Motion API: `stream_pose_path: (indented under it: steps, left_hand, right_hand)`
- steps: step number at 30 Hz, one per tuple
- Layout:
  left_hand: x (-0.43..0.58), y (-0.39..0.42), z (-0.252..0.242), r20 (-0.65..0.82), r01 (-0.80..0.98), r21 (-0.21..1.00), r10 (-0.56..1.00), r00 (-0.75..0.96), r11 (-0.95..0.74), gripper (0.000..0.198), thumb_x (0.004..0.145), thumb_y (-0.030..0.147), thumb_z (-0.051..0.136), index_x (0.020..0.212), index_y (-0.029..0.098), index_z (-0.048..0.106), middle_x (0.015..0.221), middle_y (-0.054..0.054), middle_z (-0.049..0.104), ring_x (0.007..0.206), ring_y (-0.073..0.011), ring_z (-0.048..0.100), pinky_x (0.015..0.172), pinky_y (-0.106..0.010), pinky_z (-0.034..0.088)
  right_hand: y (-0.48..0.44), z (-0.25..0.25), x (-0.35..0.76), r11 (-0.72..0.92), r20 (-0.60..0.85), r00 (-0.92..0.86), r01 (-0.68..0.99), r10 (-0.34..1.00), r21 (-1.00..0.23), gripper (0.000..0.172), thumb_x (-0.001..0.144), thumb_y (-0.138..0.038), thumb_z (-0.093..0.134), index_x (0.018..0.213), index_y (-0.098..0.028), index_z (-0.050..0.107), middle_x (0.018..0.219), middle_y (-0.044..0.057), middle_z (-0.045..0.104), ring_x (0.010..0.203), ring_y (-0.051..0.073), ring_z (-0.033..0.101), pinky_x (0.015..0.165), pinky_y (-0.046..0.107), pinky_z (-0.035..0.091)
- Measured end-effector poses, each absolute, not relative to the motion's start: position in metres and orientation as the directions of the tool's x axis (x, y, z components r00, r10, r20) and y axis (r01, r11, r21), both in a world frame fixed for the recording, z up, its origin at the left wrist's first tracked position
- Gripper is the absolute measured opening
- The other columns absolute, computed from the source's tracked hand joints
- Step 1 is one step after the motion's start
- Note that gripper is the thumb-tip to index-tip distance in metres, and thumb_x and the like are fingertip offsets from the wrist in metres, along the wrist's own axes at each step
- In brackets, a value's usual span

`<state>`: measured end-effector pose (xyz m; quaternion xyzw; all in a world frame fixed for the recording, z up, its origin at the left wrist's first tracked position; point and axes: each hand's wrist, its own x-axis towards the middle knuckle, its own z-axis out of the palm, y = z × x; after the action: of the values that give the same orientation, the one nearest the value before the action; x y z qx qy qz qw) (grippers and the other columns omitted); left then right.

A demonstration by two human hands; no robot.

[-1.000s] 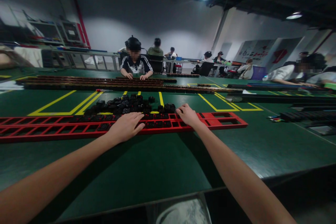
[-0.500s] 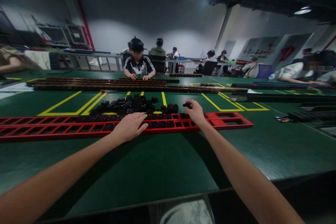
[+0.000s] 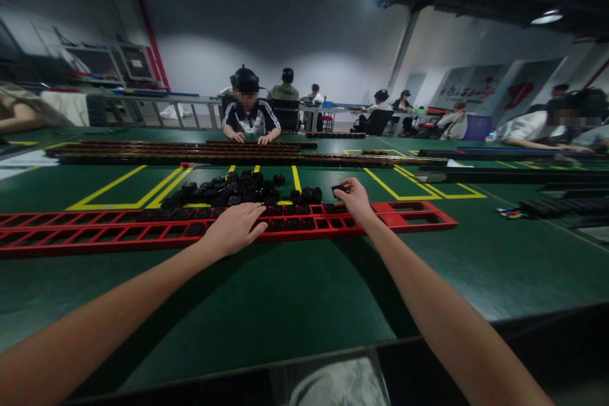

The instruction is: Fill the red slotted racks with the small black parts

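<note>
A long red slotted frame (image 3: 409,216) lies across the green table in front of me, many of its slots filled with small black parts. My left hand (image 3: 233,228) rests flat on the frame, fingers stretched over the filled slots. My right hand (image 3: 354,198) hovers just behind the frame and pinches one small black part (image 3: 339,189) between its fingertips. A loose heap of the same black parts (image 3: 238,189) sits right behind the frame, between the two hands.
Yellow floor-style lines (image 3: 118,187) mark the green table (image 3: 285,304). Dark long frames (image 3: 190,151) lie further back, where a seated person in a dark striped top (image 3: 250,115) works. More people sit at the right (image 3: 537,130) and far back. Black parts lie at the right (image 3: 547,206).
My right hand lifted off the red frame, reached back to the heap and now holds a black part. My left hand stayed on the frame.
</note>
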<state>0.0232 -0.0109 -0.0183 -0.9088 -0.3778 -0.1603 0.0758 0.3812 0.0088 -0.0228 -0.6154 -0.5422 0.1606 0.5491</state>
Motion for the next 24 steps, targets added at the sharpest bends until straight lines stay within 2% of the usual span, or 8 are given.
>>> stream_pose_path:
  steps: [5, 9, 15, 19, 24]
  left_hand:
    - [0.023, -0.012, -0.018, 0.333, 0.715, -0.04, 0.666, 0.668, -0.698, 0.055, 0.101, 0.046, 0.036, 0.137, 0.011, 0.058, 0.143, -0.015, 0.057, 0.134, -0.0284, 0.052, 0.114, -0.043, 0.039]
    - [0.023, -0.011, -0.019, 0.34, 0.713, -0.027, 0.664, 0.666, -0.701, 0.054, 0.101, 0.045, 0.037, 0.136, 0.011, 0.059, 0.143, -0.015, 0.057, 0.134, -0.0286, 0.052, 0.114, -0.044, 0.039]
    - [0.022, -0.009, -0.02, 0.339, 0.71, -0.009, 0.666, 0.665, -0.704, 0.053, 0.1, 0.046, 0.038, 0.136, 0.013, 0.059, 0.143, -0.014, 0.057, 0.134, -0.0288, 0.053, 0.114, -0.045, 0.04]
    - [0.023, -0.01, -0.019, 0.337, 0.717, -0.022, 0.67, 0.661, -0.697, 0.052, 0.1, 0.045, 0.037, 0.136, 0.014, 0.059, 0.144, -0.014, 0.057, 0.134, -0.0288, 0.053, 0.114, -0.044, 0.039]
    - [0.022, -0.01, -0.019, 0.343, 0.71, -0.022, 0.662, 0.667, -0.704, 0.053, 0.101, 0.045, 0.036, 0.136, 0.013, 0.059, 0.143, -0.015, 0.058, 0.134, -0.029, 0.053, 0.114, -0.044, 0.04]
  right_hand:
    - [0.007, -0.022, 0.38, 0.218, 0.364, 0.34, 0.397, 0.867, -0.891, 0.041, 0.064, -0.041, 0.067, 0.096, -0.022, 0.05, 0.083, -0.003, 0.056, 0.066, 0.015, 0.06, 0.064, 0.031, 0.05]
    - [0.005, -0.018, 0.383, 0.259, 0.394, 0.328, 0.385, 0.859, -0.886, 0.046, 0.059, -0.035, 0.069, 0.101, -0.022, 0.055, 0.086, -0.002, 0.057, 0.07, 0.015, 0.059, 0.065, 0.03, 0.05]
    - [0.003, -0.007, 0.395, 0.268, 0.398, 0.25, 0.429, 0.883, -0.863, 0.026, 0.066, -0.037, 0.066, 0.084, -0.019, 0.062, 0.073, -0.001, 0.061, 0.07, 0.016, 0.058, 0.07, 0.031, 0.049]
    - [-0.002, 0.003, 0.409, 0.271, 0.385, 0.165, 0.468, 0.908, -0.841, 0.02, 0.067, -0.036, 0.063, 0.076, -0.019, 0.067, 0.072, 0.001, 0.065, 0.07, 0.017, 0.058, 0.071, 0.031, 0.048]
    - [-0.012, 0.009, 0.431, 0.206, 0.323, 0.168, 0.489, 0.931, -0.848, 0.018, 0.067, -0.035, 0.059, 0.069, -0.019, 0.067, 0.067, 0.002, 0.064, 0.068, 0.017, 0.057, 0.068, 0.03, 0.047]
